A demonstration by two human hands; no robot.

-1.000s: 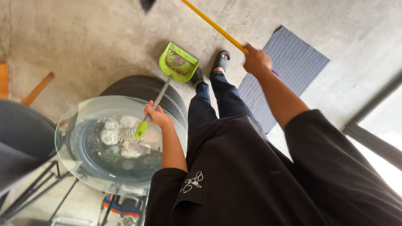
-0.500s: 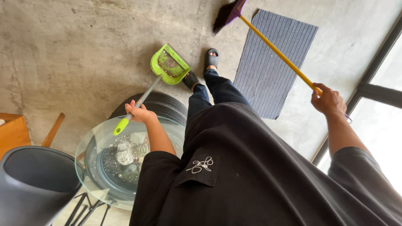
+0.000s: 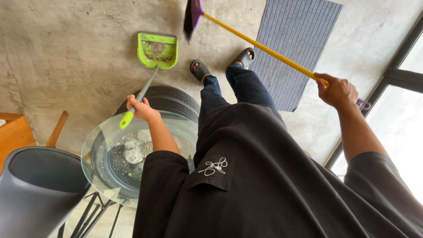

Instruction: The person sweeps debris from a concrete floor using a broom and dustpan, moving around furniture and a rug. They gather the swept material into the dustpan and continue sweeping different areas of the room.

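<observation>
The left hand (image 3: 142,108) is closed around the grey metal handle of a green plastic dustpan (image 3: 157,50), which rests flat on the rough concrete floor (image 3: 66,53) with some debris inside. The right hand (image 3: 337,91) grips a yellow broom (image 3: 260,44) with purple bristles. Beside stand a round glass counter (image 3: 103,136) over a tyre (image 3: 169,99), and a ribbed grey mat (image 3: 295,39). Since earlier, the dustpan has turned square and the broom head has moved nearer to it.

Concrete floor (image 3: 66,53) carries a grey mat (image 3: 295,48) and green dustpan (image 3: 157,50).
</observation>
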